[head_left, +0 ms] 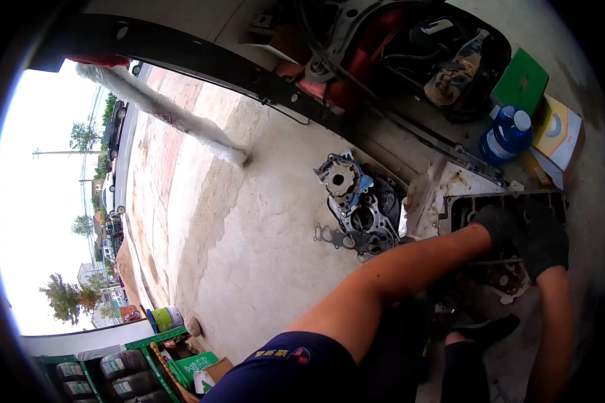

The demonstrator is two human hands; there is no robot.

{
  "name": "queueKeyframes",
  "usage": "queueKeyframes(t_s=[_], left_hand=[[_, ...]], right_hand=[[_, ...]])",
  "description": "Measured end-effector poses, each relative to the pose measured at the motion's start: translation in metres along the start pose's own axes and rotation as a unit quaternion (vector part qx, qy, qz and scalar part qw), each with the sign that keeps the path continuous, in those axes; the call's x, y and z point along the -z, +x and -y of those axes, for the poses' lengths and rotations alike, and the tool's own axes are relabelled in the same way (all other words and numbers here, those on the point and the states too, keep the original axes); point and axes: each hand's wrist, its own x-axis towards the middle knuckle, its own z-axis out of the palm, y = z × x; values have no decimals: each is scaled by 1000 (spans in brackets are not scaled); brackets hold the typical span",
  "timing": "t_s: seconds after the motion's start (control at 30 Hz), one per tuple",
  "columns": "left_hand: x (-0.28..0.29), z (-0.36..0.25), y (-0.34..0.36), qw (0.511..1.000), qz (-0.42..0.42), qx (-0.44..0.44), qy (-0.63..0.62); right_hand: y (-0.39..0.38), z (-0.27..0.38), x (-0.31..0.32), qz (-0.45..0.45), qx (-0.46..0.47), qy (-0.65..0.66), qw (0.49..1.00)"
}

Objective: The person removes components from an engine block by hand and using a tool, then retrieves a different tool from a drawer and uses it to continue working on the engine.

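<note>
Both hands wear dark gloves and are close together over an open metal engine casing [444,213] on the right. My left hand [496,227] reaches in from the left, its fingers curled down into the dark opening. Beside it, my right hand [543,243] is bent over the same opening with its fingers curled. Whatever the fingers hold is hidden in shadow and behind the gloves. Just below the casing lies a stained, flat metal part with holes [507,279].
Engine covers [356,195] and a flat gasket [335,236] lie on the concrete floor. A blue jug [506,136], a green box [521,82] and a yellow-and-white box [558,134] stand beyond the casing. Behind are red-and-black vehicle parts [363,60]. Racked tires [124,363] are at lower left.
</note>
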Motion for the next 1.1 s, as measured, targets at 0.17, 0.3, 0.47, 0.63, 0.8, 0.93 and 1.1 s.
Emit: queueKeyframes(t_s=[0.17, 0.3, 0.47, 0.63, 0.8, 0.93, 1.1], left_hand=[[-9, -7, 4, 993, -116, 7, -13], [-2, 1, -1, 995, -57, -11, -85], [14, -7, -9, 991, -57, 40, -118], [10, -11, -3, 996, -45, 26, -69], [13, -8, 0, 968, -159, -163, -109], [49, -30, -35, 973, -87, -160, -143], [129, -57, -119, 997, -9, 53, -60]], right_hand=[[6, -15, -23, -94, 64, -151, 982], [5, -13, -34, -78, 99, -94, 988], [9, -3, -28, 11, 10, -163, 987], [17, -7, -23, -133, 21, -177, 975], [12, 3, -20, 5, 13, -166, 986], [7, 21, -10, -32, -79, -70, 994], [3, 29, -1, 37, -211, -5, 977]])
